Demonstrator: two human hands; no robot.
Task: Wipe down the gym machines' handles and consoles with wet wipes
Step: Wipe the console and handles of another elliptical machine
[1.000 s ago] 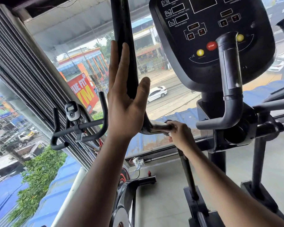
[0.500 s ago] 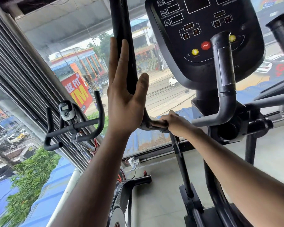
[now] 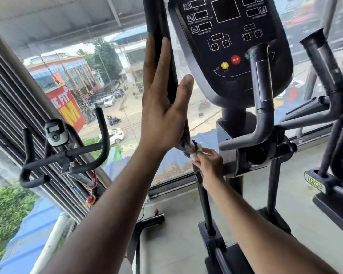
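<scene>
A tall black handle bar [image 3: 156, 18] of an elliptical machine rises at centre top. My left hand [image 3: 162, 107] lies flat against it, fingers straight up and thumb spread, not gripping. My right hand [image 3: 206, 162] sits at the bar's lower bend, pinching a small white wet wipe [image 3: 196, 154] against the metal. The black console [image 3: 230, 46] with a red STOP button and a yellow button hangs to the right. A curved grey handle [image 3: 262, 107] stands in front of the console.
An exercise bike's black handlebars [image 3: 67, 155] and small display [image 3: 54, 131] stand at left by the window. Another machine's black bars [image 3: 329, 76] rise at right. Grey floor lies below, with the machine's base [image 3: 212, 234] under my right arm.
My right hand slid left along the lower bar towards the bend, and the white wipe now shows in its fingers. My left hand stays flat on the upright bar.
</scene>
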